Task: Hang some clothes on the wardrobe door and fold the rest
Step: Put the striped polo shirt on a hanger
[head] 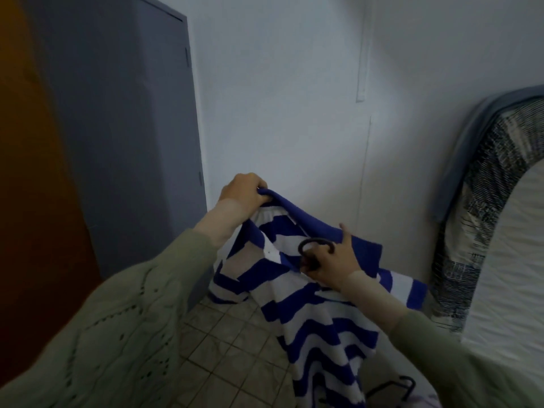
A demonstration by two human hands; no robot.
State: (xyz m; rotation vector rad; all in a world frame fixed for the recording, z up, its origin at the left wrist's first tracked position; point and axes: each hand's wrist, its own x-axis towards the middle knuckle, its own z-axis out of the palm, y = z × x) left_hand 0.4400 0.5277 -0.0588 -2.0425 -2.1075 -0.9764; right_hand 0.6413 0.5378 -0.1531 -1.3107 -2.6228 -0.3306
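A blue and white striped polo shirt (312, 316) hangs in front of me over the tiled floor. My left hand (244, 191) is closed on its blue collar and lifts it up. Lower and to the right, my right hand (332, 265) grips the dark hook of a hanger (309, 248) at the shirt's neck opening. The rest of that hanger is hidden inside the shirt. The grey wardrobe (132, 128) stands to the left, with its door edge near my left hand.
A brown door (32, 172) fills the far left. A mattress (500, 231) with a patterned cover leans at the right. Another black hanger (394, 388) lies at the bottom. The white wall (294, 98) is straight ahead.
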